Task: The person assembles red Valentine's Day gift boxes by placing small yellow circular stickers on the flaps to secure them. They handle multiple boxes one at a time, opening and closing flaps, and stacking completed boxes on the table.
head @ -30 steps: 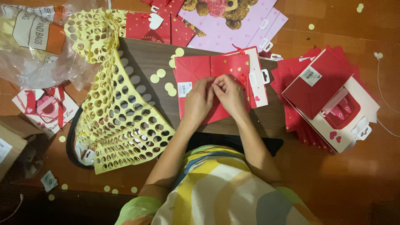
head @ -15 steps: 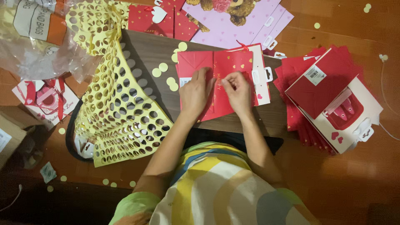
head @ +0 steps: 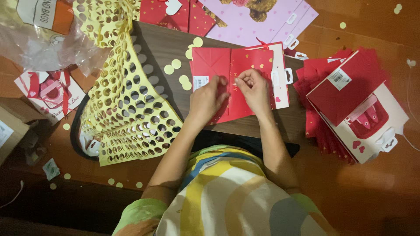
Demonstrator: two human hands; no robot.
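— Pinching what? Both hands?
— Yes: left hand (head: 209, 99) and right hand (head: 253, 89) are closing fingertips on the flat red paper gift bag (head: 234, 83), lying mid-table (head: 153, 48), long axis left-right, directly beneath both.

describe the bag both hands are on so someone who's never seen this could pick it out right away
Start at the dark wooden board in the middle of the floor. On its right half lies a flat red paper gift bag with small gold hearts, under the left hand and right hand. Unlike the stack of red bags on the floor to its right, it lies alone on the board, a white barcode sticker at its left edge.
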